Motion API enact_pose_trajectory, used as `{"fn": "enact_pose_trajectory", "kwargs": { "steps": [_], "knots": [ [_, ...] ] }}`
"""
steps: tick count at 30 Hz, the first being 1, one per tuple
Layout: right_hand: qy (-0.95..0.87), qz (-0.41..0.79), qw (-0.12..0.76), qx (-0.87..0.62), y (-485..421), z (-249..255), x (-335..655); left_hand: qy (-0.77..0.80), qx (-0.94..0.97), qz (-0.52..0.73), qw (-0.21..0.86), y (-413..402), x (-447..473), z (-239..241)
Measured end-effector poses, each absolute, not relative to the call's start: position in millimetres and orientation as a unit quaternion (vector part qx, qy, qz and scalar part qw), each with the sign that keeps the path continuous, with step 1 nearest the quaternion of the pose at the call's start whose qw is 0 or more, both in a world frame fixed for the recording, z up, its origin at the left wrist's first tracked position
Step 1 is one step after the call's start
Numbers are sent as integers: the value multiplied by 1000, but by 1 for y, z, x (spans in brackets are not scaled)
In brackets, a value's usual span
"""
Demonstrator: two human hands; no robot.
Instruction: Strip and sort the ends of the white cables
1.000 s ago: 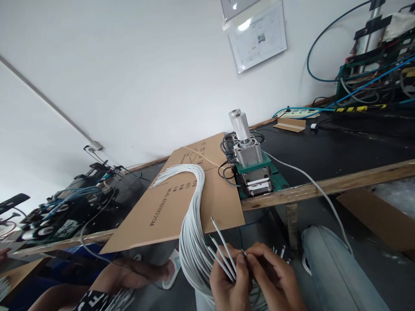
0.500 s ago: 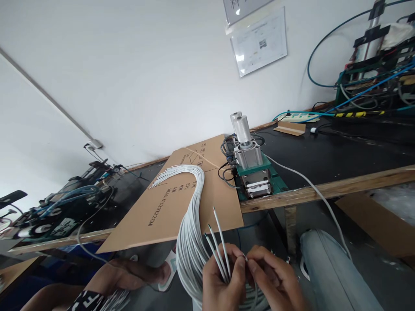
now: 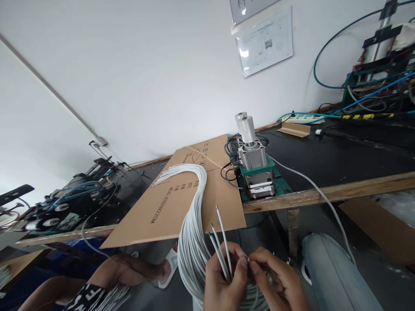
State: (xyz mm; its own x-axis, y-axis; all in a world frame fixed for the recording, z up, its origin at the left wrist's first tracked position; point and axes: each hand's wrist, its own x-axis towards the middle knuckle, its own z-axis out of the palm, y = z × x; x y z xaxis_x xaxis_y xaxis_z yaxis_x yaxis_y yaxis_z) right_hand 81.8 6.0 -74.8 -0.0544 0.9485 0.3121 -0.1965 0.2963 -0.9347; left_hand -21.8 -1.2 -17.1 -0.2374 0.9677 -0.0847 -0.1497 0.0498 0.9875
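My left hand (image 3: 225, 276) is closed round a few white cables (image 3: 223, 242), whose ends stick up above the fingers; some tips look dark green. Its thumb and forefinger meet close to the fingertips of my right hand (image 3: 274, 276). That hand pinches a cable end, a small pale tip just showing between the two hands. A thick bundle of white cables (image 3: 191, 229) curves from my lap over the bench edge, beside my left hand, and lies on a flat cardboard sheet (image 3: 162, 211) with its ends fanned out.
A small pneumatic press (image 3: 254, 164) on a green base stands at the bench's front edge. Larger machines stand at far left (image 3: 65, 203) and far right (image 3: 372, 65). A grey cable (image 3: 320, 194) hangs off the bench. Another person's leg (image 3: 129, 272) is at lower left.
The view has shifted slightly, so the scene sits a little further right. Both hands keep their grip on the cables, fingertips still together.
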Motion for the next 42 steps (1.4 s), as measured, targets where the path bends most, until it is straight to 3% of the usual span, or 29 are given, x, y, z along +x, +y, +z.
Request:
{"fn": "enact_pose_trajectory", "kwargs": {
  "steps": [10,22,30,42],
  "knots": [
    [-557,436,619,-340,7,-74,79,548,425,565,448,0,-30,-28],
    [-580,335,650,-359,3,-77,71,458,328,559,608,4,-31,-29],
    [-598,370,619,-350,7,-80,76,510,370,563,536,2,-29,-25],
    [-662,333,575,-346,5,-75,80,601,442,526,408,3,-38,-38]
  ]
}}
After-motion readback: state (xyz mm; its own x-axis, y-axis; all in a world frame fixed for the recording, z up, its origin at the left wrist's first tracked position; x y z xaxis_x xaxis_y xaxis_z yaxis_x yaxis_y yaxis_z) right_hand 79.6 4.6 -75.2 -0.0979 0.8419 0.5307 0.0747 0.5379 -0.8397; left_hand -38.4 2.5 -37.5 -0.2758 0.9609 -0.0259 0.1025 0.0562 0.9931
